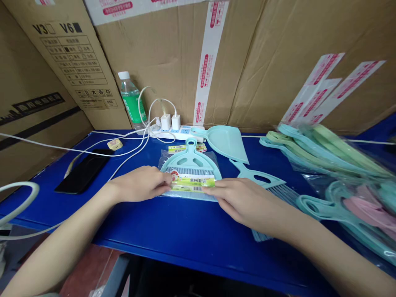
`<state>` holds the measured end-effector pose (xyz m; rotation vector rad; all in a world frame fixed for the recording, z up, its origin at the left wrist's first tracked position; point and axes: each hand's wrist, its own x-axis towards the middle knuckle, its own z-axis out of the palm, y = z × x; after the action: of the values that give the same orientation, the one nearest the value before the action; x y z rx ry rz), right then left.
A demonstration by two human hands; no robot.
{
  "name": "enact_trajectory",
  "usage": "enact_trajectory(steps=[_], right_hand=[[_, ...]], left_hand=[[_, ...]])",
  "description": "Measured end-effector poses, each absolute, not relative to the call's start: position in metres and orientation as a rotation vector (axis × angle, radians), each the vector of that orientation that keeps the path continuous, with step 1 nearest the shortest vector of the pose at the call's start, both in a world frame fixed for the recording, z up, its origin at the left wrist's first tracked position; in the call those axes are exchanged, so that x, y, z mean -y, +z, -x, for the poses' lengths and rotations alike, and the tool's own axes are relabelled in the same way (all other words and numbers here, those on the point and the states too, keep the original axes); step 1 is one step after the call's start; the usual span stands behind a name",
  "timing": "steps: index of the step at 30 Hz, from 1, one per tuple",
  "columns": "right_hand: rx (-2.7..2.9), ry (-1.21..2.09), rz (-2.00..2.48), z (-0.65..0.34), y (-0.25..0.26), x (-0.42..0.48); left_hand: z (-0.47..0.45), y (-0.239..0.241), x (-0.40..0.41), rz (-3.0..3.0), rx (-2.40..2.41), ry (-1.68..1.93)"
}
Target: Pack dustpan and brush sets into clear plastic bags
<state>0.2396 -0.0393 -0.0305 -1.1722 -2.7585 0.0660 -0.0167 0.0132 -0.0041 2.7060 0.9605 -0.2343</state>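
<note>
A mint-green brush and dustpan set (191, 159) lies flat on the blue table in a clear plastic bag, its looped handle pointing away from me. Across its lower part runs a yellow-green label (193, 181) with printing and a barcode. My left hand (144, 183) pinches the label's left end, fingers curled. At the right end, the fingers of my right hand (239, 198) grip the label too. Beyond the bag rests a loose mint dustpan (227, 142). A loose brush (262, 179) lies partly beneath my right forearm, its bristles partly hidden.
Bagged green and blue sets (328, 150) and more sets with a pink piece (365, 210) are piled at right. A power strip (182, 133) with white chargers, a water bottle (133, 103), cables and a black phone (83, 171) sit left and behind. Cardboard boxes (173, 66) wall the back.
</note>
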Motion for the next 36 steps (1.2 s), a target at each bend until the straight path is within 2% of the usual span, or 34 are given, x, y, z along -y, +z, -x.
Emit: enact_trajectory(steps=[36], right_hand=[[2.761,0.005,1.228,-0.242,-0.0256,0.0397]], left_hand=[[0.0165,-0.0051,-0.012,-2.731,-1.012,-0.298]])
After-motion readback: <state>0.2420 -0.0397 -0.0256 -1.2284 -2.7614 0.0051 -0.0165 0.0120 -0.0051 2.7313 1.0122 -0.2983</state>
